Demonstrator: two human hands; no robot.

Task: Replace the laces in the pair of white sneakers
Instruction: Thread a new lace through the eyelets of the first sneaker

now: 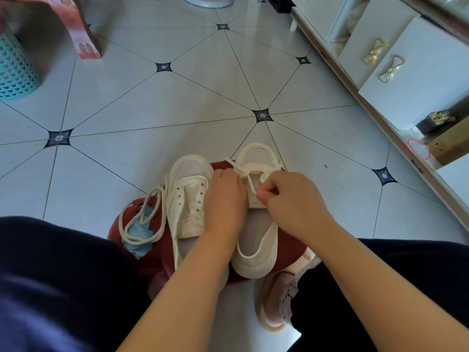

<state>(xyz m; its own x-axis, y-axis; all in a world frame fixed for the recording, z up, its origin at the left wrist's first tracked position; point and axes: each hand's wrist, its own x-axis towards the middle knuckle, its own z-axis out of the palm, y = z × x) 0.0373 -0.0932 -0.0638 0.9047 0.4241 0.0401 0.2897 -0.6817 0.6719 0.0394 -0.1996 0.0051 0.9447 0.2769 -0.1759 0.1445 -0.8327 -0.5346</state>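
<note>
As the left hand (pixel 224 199) and right hand (pixel 291 199), both curled, each pinch a strand of the lace (pixel 250 182) crossing its front eyelets, one white sneaker (pixel 256 158) lies toe-away on what looks like a red stool (pixel 162 240). Just beside it on the left sits the second sneaker (pixel 187 191), eyelets bare, with a loose lace (pixel 142 212) looped at its outer side. A tiled floor (pixel 177 97) surrounds them.

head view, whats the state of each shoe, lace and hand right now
left sneaker, unlaced, eyelets empty
right sneaker, partly laced near the toe
loose lace, lying looped beside the left sneaker
threaded lace, held by both hands
left hand, pinches threaded lace
right hand, pinches threaded lace
</note>
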